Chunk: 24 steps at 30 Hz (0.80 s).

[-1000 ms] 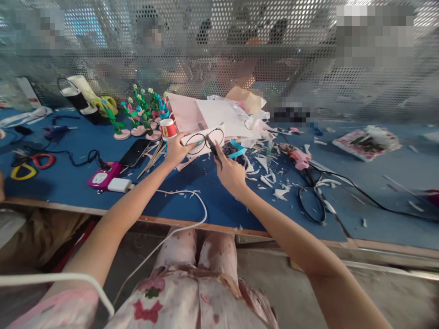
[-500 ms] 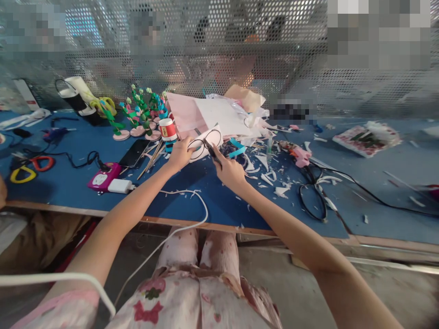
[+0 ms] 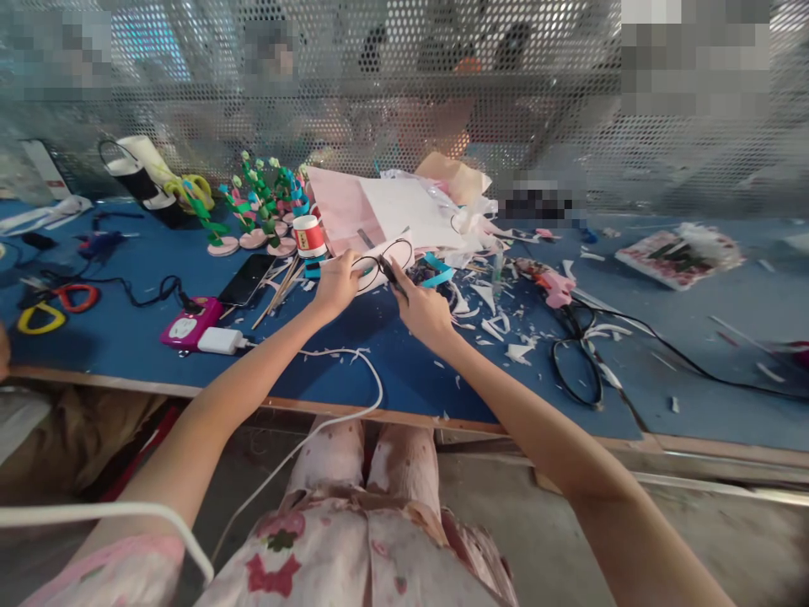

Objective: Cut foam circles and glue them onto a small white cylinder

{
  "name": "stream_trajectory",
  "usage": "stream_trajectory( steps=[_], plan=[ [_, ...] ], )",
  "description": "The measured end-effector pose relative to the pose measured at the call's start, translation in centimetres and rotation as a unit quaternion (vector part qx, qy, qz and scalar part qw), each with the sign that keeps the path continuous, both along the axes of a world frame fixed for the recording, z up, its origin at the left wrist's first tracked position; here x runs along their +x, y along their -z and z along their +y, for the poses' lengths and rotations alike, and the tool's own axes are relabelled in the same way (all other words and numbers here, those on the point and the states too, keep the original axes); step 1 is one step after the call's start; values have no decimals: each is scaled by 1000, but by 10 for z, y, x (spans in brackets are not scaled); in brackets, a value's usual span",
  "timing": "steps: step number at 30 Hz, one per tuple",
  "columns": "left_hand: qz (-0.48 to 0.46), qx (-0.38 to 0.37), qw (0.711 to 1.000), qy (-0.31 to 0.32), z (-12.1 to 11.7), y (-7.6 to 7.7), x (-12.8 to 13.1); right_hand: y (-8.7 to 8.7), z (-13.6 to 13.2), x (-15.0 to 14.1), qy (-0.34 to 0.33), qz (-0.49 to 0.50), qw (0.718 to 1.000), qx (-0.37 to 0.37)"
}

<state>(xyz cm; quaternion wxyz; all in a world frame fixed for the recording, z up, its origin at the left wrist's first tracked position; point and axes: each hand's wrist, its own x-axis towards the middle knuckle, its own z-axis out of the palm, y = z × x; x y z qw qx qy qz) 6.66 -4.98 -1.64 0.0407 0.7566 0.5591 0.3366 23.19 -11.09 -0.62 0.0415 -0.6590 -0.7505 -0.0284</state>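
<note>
Circle-marked card (image 3: 402, 251) is clamped in left fingers (image 3: 345, 265), right fingers (image 3: 408, 297) gripping dark tool (image 3: 393, 276)

A perforated metal screen (image 3: 404, 110) rises beyond the hands above a blue-topped table (image 3: 392, 371); grey floor (image 3: 480, 523) shows below.

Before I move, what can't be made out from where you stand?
All in the head view:
- Black tool: grip hidden by the right hand; tip too small.
- White piece: left end covered by the left hand.
- Magenta object: cut off by the right edge.
- Shapes behind the metal mesh: blurred, partly screened by it.
</note>
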Motion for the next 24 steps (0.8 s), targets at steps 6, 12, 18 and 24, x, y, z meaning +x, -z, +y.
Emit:
stream_trajectory(
  steps=[6,12,18,24],
  plan=[
    [-20,4,1000,-19,4,2,1,-2,-12,-2,8,-24,1000,-10],
    [-32,-7,999,-18,7,2,0,-3,-21,-1,9,-44,998,-32],
    [-2,-20,999,43,7,-3,-5,-2,-20,1,-3,-33,999,-18],
    [1,-8,997,72,6,-4,-8,6,-15,4,-12,-49,999,-6]
  ],
)
